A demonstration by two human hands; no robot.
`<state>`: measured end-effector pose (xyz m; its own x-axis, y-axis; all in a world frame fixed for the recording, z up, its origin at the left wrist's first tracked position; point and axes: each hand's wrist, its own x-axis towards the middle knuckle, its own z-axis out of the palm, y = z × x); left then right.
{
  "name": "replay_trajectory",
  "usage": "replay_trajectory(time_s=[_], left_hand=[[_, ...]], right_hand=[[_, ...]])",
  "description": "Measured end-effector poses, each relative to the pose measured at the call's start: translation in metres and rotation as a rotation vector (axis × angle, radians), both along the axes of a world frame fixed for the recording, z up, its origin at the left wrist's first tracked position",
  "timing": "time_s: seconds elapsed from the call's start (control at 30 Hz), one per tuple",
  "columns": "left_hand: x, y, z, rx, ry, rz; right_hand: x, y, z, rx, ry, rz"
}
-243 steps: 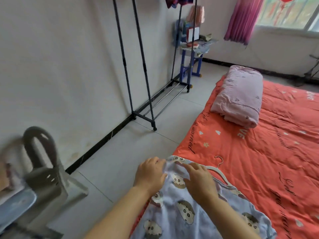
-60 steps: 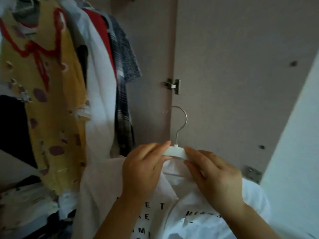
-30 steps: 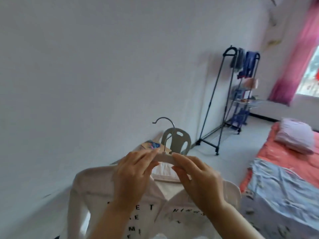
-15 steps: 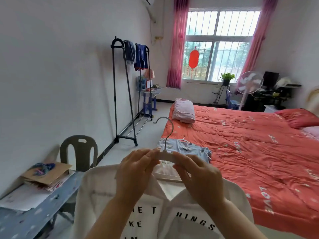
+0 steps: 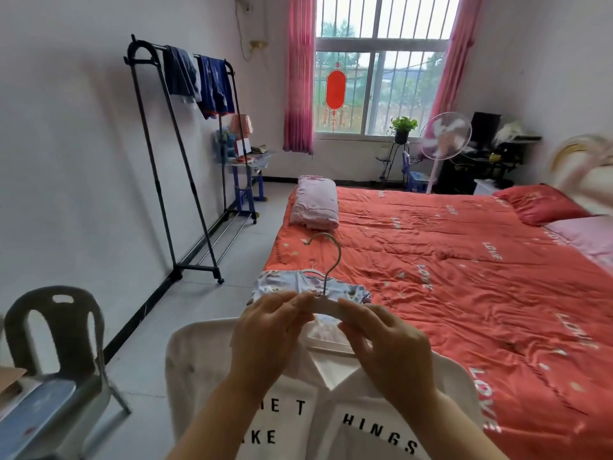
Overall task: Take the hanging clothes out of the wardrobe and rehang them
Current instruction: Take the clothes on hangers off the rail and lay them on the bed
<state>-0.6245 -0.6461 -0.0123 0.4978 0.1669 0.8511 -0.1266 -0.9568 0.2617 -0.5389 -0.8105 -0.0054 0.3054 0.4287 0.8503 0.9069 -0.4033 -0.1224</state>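
1. A grey plastic chair stood at 8 o'clock in the view, by the wall. A black clothes rack stood at 10 o'clock, with dark garments draped over its top rail.
2. The left hand was at 6 o'clock, fingers and thumb bent, pinching the white hanger just left of its metal hook.
3. The white shirt hung from that hanger, held in the air at 6 o'clock, short of the bed. The hands hid part of the collar.
4. The right hand pinched the hanger's right arm between thumb and curled fingers.
5. A blue patterned garment lay on its own hanger at the bed's near corner, 12 o'clock from the hands. The bed filled 3 o'clock.
6. Risks noted:
   - Both grips were fingertip pinches, so a slip on either side would likely tilt the hanger and let the shirt slide off one shoulder.
   - If the shirt were laid over the blue garment, the upright hook could snag that fabric or tangle with the other hanger.
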Motion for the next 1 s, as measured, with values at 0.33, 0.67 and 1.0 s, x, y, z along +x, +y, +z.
replay_trajectory(time_s=[0.33,0.67,1.0], left_hand=[[0.128,0.101,-0.046,-0.093,0.025,-0.055],[0.239,0.184,-0.071,-0.159,0.116,-0.084],[0.363,0.234,-0.104,-0.196,0.257,-0.044]], right_hand=[[0.116,0.096,-0.042,-0.068,0.109,-0.067],[0.216,0.183,-0.064,-0.072,0.188,-0.141],[0.347,0.237,-0.106,-0.137,0.318,-0.119]])
